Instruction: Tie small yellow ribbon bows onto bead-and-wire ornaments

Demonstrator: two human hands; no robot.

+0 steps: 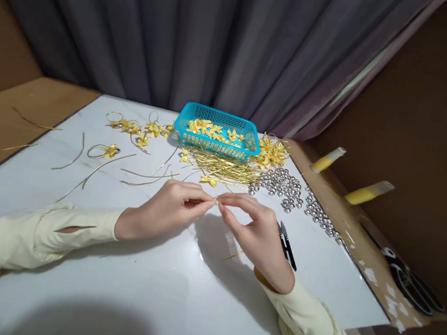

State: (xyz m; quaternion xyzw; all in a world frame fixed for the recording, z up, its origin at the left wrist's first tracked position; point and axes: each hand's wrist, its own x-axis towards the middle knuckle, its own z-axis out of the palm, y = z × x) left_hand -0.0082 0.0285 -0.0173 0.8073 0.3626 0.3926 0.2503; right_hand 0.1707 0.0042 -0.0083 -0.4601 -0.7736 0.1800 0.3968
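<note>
My left hand (172, 207) and my right hand (252, 227) meet fingertip to fingertip over the middle of the white board (127, 287). Each is pinched closed on something small and pale between them, too small to make out. Just beyond the fingertips lies a yellow ribbon flower (208, 181). Behind it is a bundle of gold wires (227, 168), with silver beads (283, 184) spread to its right. Black snips (288, 246) rest beside my right wrist, and a short wire piece (233, 255) lies below that hand.
A blue basket (216, 146) holding yellow flowers stands at the back, with more flowers (273, 151) at its right. Finished-looking wire loops with flowers (110, 150) and loose wires lie left. Two yellow tubes (369, 192) and black scissors (411, 282) are at the right edge.
</note>
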